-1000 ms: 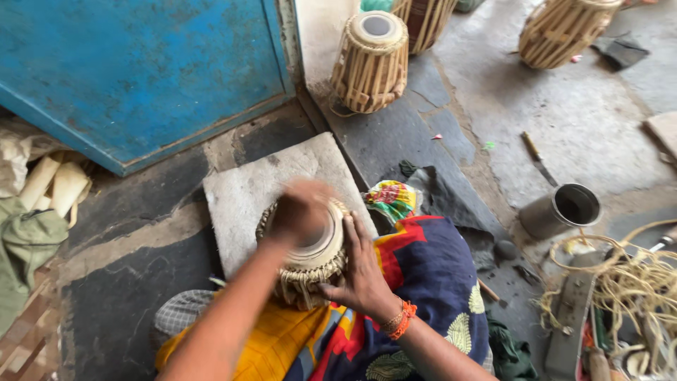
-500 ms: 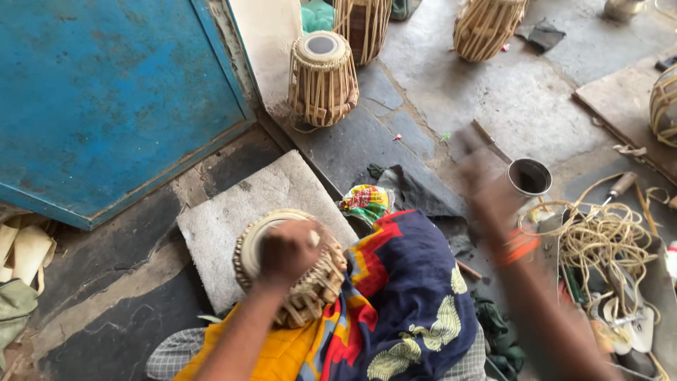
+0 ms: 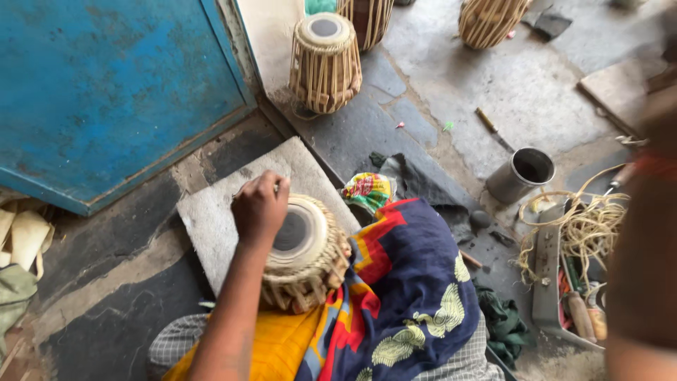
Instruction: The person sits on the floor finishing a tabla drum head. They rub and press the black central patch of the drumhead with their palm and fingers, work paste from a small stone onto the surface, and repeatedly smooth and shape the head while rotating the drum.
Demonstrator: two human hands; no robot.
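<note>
Drum (image 3: 305, 250) rests on our lap; left hand (image 3: 259, 209) fisted at head rim. Right hand (image 3: 645, 233) blurred, grip unclear. We'd best brace shell firmly, press evenly.

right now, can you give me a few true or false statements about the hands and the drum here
1. The left hand rests on the head of the drum. True.
2. The drum's head has a white centre spot. False: the spot is black.
3. The right hand holds the metal cup. False: the cup stands alone on the floor; only the blurred right forearm shows at the frame's edge.
4. The drum sits by a grey stone slab. True.
5. The door is red. False: it is blue.
</note>
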